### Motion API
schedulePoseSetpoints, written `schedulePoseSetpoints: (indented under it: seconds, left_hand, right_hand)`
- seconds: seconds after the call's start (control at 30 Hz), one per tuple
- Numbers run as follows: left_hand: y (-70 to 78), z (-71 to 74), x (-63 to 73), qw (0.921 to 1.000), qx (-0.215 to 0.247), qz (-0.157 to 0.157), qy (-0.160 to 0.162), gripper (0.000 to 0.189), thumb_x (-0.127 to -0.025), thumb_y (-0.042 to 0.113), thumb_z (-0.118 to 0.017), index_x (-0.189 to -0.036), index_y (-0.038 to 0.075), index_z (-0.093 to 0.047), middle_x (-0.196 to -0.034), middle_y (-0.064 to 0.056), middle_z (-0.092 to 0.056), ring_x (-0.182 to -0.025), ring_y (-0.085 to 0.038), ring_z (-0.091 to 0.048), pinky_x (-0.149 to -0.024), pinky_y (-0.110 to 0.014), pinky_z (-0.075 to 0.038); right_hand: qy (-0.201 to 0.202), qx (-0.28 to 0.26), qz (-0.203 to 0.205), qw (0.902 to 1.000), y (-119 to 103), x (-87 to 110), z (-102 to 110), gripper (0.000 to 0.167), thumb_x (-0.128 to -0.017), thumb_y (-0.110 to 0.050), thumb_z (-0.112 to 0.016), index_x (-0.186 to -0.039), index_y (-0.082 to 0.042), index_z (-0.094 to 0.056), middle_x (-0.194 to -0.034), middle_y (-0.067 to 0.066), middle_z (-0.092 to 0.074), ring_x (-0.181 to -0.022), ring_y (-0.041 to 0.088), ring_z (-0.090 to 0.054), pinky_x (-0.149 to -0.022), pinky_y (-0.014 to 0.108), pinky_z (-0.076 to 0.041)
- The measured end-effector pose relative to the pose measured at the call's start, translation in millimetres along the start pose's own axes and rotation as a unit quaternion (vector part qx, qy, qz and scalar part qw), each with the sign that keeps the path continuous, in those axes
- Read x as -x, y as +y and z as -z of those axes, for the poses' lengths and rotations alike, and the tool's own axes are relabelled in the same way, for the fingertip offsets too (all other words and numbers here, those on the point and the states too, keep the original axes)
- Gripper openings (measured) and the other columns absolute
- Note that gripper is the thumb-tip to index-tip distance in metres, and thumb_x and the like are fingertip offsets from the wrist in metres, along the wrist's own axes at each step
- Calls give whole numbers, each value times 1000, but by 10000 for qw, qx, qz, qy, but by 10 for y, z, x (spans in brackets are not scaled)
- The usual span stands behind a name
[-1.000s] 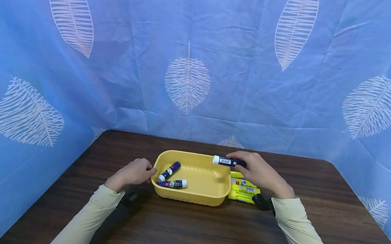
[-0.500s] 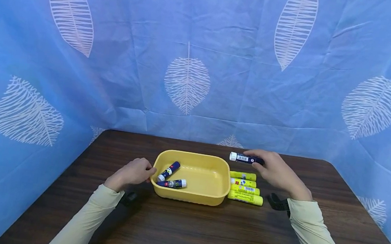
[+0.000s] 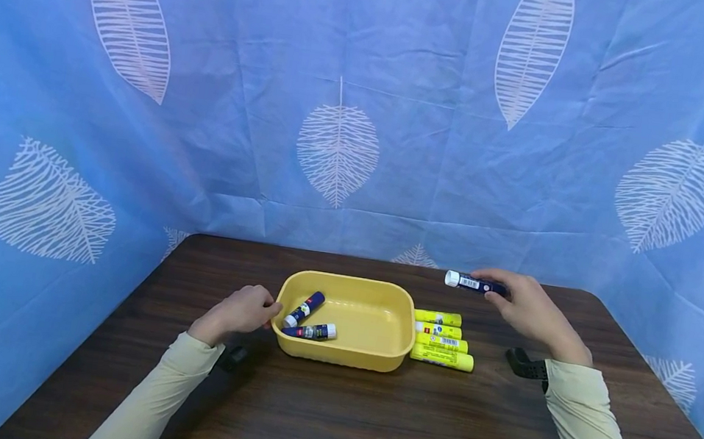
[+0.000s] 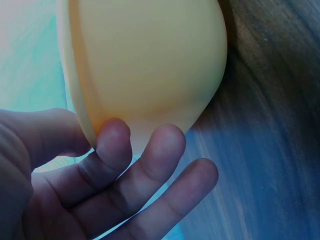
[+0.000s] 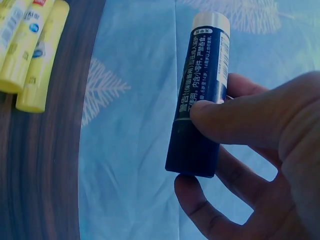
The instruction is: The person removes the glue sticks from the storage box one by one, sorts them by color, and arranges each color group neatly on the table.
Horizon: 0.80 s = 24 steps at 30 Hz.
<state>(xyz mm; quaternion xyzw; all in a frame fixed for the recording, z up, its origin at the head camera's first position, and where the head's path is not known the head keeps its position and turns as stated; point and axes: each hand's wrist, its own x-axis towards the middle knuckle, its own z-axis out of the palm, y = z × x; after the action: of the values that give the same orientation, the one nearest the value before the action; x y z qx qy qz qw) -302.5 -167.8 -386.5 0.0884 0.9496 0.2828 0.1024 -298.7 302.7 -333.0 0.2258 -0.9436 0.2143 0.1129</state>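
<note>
My right hand (image 3: 530, 307) holds a dark blue glue stick (image 5: 202, 100) with a white end between thumb and fingers, above the table's far right part. In the head view its white end points left. At the left end of a yellow plastic basket (image 3: 367, 359), my left hand (image 3: 240, 316) pinches the rim; the left wrist view shows the thumb on one side of the wall (image 4: 150, 60) and fingertips on the other. Two more blue glue sticks, one slanted (image 3: 304, 309) and one lying crosswise (image 3: 310, 330), rest in the basket's left part.
Several yellow glue sticks (image 3: 443, 357) lie side by side on the dark wooden table (image 3: 364, 429), right against the basket's right side. A blue curtain with white leaf prints (image 3: 402, 144) hangs behind the table's far edge.
My right hand has carried the blue glue stick rightward and slightly farther back, from over the basket's right edge, uncovering the yellow glue sticks. The left hand and basket have stayed put.
</note>
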Motion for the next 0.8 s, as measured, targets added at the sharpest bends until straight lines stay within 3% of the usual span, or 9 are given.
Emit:
schedulePoseSetpoints:
  seconds: [0.13, 0.47, 0.8]
  left_hand:
    - [-4, -4, -3, 10000, -16, 0, 3, 32, -104, 24, -58, -82, 7, -72, -76, -13, -62, -58, -18, -47, -52, -27, -37]
    - [16, 2, 10, 10000, -24, -76, 25, 33, -104, 24, -58, -79, 7, -71, -73, -12, -61, -56, -17, -45, -52, -26, -35]
    - [2, 0, 1, 10000, -30, -54, 23, 33, -104, 24, -58, -78, 8, -71, -73, -12, -61, -56, -17, -45, -51, -26, -35]
  right_hand:
    - [12, -5, -184, 9998, 88, 30, 13, 38, -98, 2, -60, -136, -4, -62, -135, 26, -62, -90, 25, -59, -71, 40, -43]
    - [-138, 51, -377, 9992, 306, 63, -41, 39, -97, 3, -61, -135, -1, -61, -120, 26, -67, -62, 16, -45, -60, 34, -38]
    - [-267, 89, -645, 9975, 433, 84, -154, 38, -96, 5, -61, -134, -1, -62, -118, 28, -66, -73, 20, -52, -63, 36, -40]
